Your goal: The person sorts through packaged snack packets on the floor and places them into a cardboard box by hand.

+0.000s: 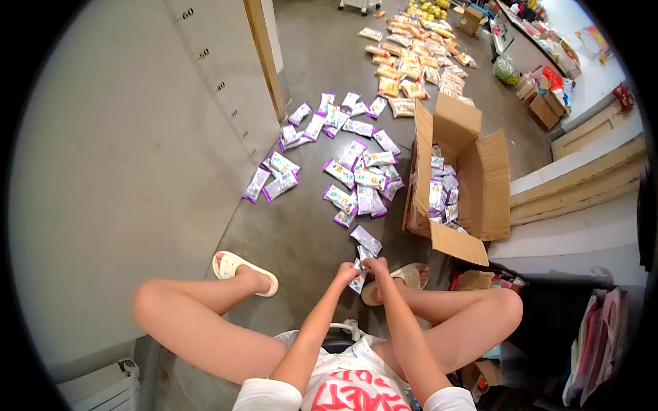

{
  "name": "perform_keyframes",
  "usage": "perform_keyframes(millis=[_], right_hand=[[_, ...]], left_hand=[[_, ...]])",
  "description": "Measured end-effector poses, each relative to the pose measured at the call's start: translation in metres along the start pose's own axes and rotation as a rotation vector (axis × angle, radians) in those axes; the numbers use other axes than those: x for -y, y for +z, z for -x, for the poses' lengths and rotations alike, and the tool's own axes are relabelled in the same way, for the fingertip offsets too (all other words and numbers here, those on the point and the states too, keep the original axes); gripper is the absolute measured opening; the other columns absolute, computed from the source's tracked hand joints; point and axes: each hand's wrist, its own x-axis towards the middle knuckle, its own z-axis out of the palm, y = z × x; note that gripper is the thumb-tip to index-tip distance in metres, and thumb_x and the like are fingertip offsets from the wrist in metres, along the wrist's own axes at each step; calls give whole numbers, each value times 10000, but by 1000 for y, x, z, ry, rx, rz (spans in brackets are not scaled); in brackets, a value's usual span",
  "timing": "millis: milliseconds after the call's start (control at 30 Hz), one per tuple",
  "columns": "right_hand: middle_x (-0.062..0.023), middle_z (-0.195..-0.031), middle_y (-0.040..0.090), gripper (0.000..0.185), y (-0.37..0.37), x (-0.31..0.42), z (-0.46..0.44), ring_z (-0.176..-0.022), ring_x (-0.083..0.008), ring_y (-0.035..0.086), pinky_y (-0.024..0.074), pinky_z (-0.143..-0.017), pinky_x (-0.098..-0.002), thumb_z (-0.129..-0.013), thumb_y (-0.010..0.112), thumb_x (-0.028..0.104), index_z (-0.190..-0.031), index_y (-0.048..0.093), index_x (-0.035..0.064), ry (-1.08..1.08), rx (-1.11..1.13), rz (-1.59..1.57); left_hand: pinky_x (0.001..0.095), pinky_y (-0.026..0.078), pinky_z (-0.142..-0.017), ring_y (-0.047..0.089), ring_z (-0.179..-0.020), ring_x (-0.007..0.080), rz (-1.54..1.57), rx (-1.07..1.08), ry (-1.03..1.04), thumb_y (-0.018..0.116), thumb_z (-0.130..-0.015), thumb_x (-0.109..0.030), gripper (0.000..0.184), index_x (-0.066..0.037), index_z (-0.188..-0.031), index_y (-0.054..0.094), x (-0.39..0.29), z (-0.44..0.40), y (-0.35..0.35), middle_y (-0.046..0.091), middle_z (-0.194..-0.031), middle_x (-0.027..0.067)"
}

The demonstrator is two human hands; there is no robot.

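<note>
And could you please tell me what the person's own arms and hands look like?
Below short white fabric sleeves, both arms are bare. The left hand and right hand wear no gloves, and no watch or bracelet shows.

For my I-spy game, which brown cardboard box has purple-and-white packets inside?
The large, open-flapped brown cardboard box just beyond the person's cream right slipper. What sets it apart: it alone shows purple-and-white plastic packets inside.
</note>
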Motion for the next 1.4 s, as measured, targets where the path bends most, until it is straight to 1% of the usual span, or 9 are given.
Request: perform_keyframes(millis=[200, 400, 500, 533, 667, 833, 1100, 1167, 1400], right_hand=[[-30, -545, 464, 70, -6, 1, 14, -464, -130, 446, 316, -391, -242, -555, 562, 77, -564, 496, 55, 56, 136, -82], [-43, -623, 495, 133, 5, -10, 5, -564, -145, 483, 393, -510, -268, -565, 551, 47, -689, 506, 47, -69, 365, -403], [-44, -709, 509, 206, 1, 30, 40, -621, -152, 494, 401, -533, -274, -560, 552, 34, -759, 502, 37, -21, 304, -278], [-55, -808, 501, 354, 3, 27, 19, -696, -165, 490, 396, -581, -285, -541, 567, 29, -880, 466, 30, -90, 453, -270], [-71, -847, 488, 500, 0, 76, 36, -774, -170, 480, 390, -631, -283, -531, 581, 16, -993, 391, 24, -252, 267, -155], [-62, -839, 490, 418, -24, 151, 65, -763, -151, 475, 379, -635, -284, -579, 569, 3, -965, 409, 14, -346, 395, -296], [-35, -796, 495, 276, -91, 220, 71, -705, -125, 479, 430, -594, -285, -632, 530, 15, -895, 445, 25, -554, 509, -298], [-28, -793, 490, 266, -110, 228, 98, -727, -126, 472, 434, -578, -294, -637, 531, 31, -891, 455, 50, -388, 394, -267], [-38, -756, 473, 179, -170, 224, 81, -697, -138, 460, 444, -578, -318, -613, 543, 55, -780, 478, 64, -409, 185, -292]], left_hand=[[268, 402, -527, 509, -598, 155, 204, -70, 9, 499, -594, -14, 198, 28, -787, 494, -9, 6, -6, 528, -699, 84], [271, 406, -545, 508, -619, 147, 394, -107, 66, 480, -651, -64, 153, -8, -793, 482, -28, 14, -13, 516, -704, 74], [270, 405, -545, 505, -621, 141, 543, -53, 107, 473, -658, -75, 143, -21, -790, 482, -43, 17, -22, 514, -712, 68], [270, 408, -534, 508, -614, 148, 577, -25, 145, 459, -673, -113, 144, -39, -794, 485, -49, 17, -26, 514, -711, 64], [283, 421, -537, 514, -614, 166, 663, 102, 186, 446, -683, -197, 210, -55, -832, 485, -91, -3, -37, 516, -730, 65], [277, 424, -568, 504, -694, 153, 400, 99, 360, 446, -697, -221, 243, -48, -867, 466, -203, 44, -40, 507, -780, 76], [263, 427, -487, 527, -584, 138, 316, 269, 395, 425, -719, -241, 234, -49, -840, 483, -287, 38, 1, 545, -713, 52], [251, 362, -393, 493, -516, 121, 341, 324, 292, 470, -684, -282, 230, -109, -835, 486, -292, 20, 19, 507, -664, 20], [304, 439, -518, 531, -574, 158, 380, 504, 129, 393, -705, -340, 300, -92, -817, 518, -311, 15, 94, 556, -711, 35]])
